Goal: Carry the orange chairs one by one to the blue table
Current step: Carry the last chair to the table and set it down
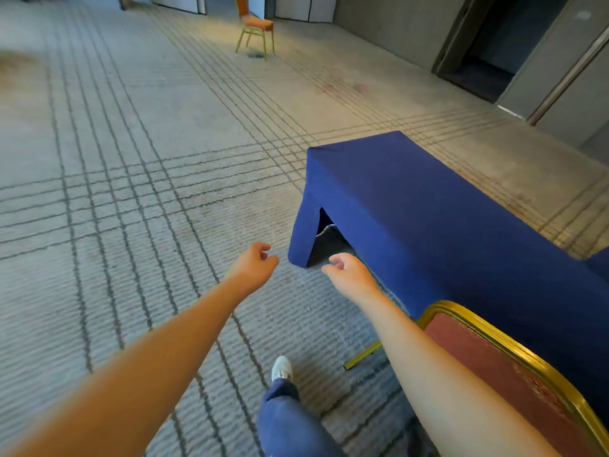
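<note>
The blue table point(428, 206), draped in blue cloth, stands at the right. One orange chair point(514, 367) with a gold frame stands against the table's near side at the lower right; my right forearm crosses in front of it. A second orange chair point(255, 24) stands far off at the top, on the carpet near the wall. My left hand point(253, 267) and my right hand point(349, 273) both hang out in front of me with loosely curled fingers, holding nothing, just left of the table's near corner.
Grey carpet point(131, 192) with dark grid lines stretches between me and the far chair. A dark open doorway point(487, 61) lies at the upper right. My leg and white shoe point(281, 369) show at the bottom.
</note>
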`<state>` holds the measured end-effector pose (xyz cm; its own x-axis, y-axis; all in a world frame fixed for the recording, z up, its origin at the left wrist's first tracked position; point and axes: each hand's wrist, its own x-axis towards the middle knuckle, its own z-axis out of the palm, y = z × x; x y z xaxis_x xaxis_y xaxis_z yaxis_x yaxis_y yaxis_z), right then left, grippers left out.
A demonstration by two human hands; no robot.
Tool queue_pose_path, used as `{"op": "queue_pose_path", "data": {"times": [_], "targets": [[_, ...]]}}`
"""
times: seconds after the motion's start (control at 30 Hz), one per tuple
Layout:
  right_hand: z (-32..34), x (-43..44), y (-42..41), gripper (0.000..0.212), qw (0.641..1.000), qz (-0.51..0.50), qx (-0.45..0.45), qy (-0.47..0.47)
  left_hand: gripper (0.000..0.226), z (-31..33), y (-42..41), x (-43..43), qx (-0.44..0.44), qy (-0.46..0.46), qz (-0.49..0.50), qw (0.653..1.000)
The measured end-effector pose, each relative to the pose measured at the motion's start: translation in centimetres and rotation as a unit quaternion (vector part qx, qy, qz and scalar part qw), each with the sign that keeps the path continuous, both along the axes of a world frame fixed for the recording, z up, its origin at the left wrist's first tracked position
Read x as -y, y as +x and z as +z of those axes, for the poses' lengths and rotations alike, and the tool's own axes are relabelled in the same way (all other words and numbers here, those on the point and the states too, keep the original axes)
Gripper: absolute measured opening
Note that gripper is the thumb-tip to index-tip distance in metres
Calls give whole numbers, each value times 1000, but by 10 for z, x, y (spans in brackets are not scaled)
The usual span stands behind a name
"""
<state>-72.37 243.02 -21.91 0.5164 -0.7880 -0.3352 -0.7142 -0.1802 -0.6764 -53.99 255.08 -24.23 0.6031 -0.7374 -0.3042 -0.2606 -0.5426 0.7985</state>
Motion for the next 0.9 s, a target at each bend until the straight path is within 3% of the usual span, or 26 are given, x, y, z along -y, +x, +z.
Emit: {"op": "queue_pose_path", "data": {"times": [0.17, 0.5, 0.9], "targets": [[-4, 41, 81, 56, 999, 51, -14, 15, 51, -6, 71, 7, -22, 29, 43, 998], [-7, 150, 264, 52, 990, 113, -9, 79, 52, 2, 240, 88, -35, 77, 95, 992], [-10, 255, 416, 53, 991, 109, -8, 77, 53, -1, 394, 176, -39, 86, 151, 984]]}}
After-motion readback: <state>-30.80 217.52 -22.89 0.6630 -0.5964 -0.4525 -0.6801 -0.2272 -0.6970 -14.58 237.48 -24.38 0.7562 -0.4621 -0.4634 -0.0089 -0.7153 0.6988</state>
